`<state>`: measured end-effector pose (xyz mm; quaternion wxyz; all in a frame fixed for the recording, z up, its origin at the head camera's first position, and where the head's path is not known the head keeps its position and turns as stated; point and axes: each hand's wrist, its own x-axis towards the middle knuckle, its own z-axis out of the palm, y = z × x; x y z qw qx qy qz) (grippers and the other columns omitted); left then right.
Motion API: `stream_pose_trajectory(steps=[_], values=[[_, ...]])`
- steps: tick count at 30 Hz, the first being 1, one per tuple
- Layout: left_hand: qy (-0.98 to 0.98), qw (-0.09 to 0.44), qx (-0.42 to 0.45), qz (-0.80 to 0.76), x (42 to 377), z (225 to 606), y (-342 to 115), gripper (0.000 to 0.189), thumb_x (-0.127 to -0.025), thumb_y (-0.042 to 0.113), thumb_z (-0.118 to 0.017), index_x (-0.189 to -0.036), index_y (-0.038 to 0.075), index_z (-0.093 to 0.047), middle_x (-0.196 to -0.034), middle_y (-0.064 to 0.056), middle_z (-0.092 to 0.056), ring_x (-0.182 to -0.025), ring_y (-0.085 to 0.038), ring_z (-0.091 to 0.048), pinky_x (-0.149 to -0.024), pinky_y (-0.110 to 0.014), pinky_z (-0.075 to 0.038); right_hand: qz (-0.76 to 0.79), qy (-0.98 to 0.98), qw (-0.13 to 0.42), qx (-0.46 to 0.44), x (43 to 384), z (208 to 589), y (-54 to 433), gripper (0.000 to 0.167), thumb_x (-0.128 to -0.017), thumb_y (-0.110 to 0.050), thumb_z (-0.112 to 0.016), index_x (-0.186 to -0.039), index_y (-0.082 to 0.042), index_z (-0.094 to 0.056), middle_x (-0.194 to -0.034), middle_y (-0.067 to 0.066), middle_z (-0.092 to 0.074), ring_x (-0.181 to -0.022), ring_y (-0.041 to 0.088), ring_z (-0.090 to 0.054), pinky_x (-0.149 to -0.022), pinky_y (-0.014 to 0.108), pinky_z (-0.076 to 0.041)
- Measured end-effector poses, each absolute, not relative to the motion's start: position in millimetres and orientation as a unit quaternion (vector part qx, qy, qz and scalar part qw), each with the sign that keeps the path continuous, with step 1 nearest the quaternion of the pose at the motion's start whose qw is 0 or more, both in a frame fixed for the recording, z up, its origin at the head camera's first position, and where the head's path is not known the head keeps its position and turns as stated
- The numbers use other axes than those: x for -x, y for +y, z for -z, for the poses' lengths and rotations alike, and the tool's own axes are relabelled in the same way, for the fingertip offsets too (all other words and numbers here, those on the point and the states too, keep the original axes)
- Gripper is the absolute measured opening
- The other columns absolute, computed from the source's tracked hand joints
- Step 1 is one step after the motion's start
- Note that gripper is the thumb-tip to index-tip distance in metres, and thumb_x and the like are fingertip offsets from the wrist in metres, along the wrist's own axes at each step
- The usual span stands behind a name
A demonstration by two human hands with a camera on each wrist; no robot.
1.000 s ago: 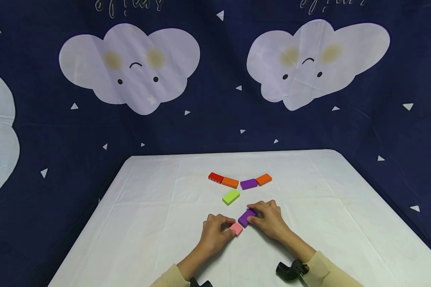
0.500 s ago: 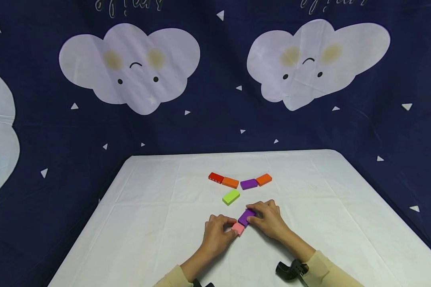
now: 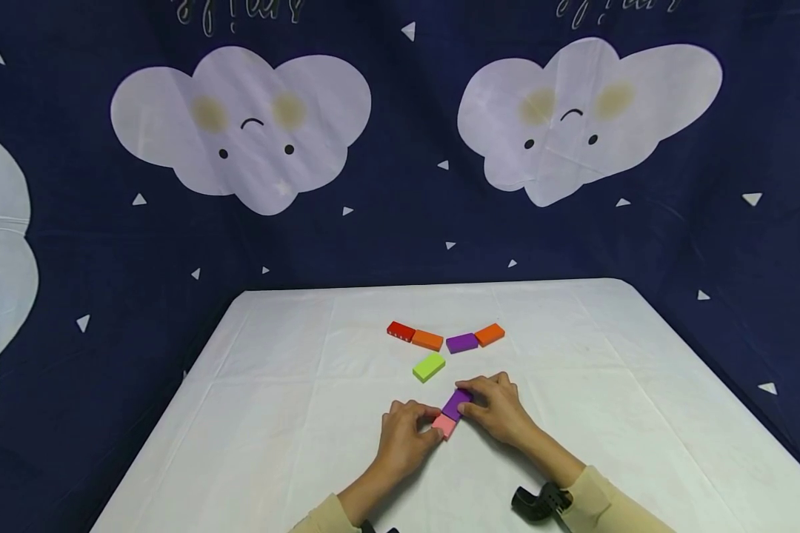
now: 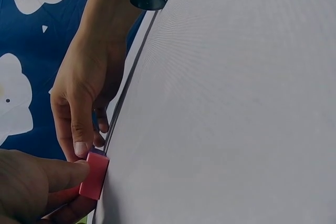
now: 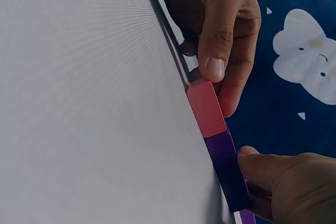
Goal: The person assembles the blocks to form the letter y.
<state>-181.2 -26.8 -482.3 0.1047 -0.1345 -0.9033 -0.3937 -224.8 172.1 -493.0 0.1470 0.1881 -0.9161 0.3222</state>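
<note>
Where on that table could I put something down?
The table lies bare left of the red block and left arm, and right of the outer orange block and right arm. The middle's crowded: left hand pinching the pink block, right hand the nearer purple block, green block beyond.

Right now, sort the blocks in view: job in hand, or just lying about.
Job in hand:
pink, in the left grip
near purple, in the right grip

Lying untouched, though perhaps part of the pattern:
red
left orange
far purple
right orange
lime
</note>
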Motion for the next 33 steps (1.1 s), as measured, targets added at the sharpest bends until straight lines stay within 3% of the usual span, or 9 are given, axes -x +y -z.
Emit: stream_pose_trajectory(steps=[33], values=[[-0.907,0.109,0.137,0.383,180.1,482.4,-25.0,0.025,-0.072,0.019,-0.075,-0.096,0.015,-0.074,-0.091,0.002,-0.071,-0.083,-0.011,-0.050,-0.070,-0.026,-0.029,-0.323,-0.915,0.146,-0.194,223.6,492.7,171.6,0.037,-0.073,-0.022,-0.078,-0.109,-0.019,-0.071,-0.102,-0.003,-0.071,-0.087,0.013,-0.043,-0.077,0.031,-0.027]])
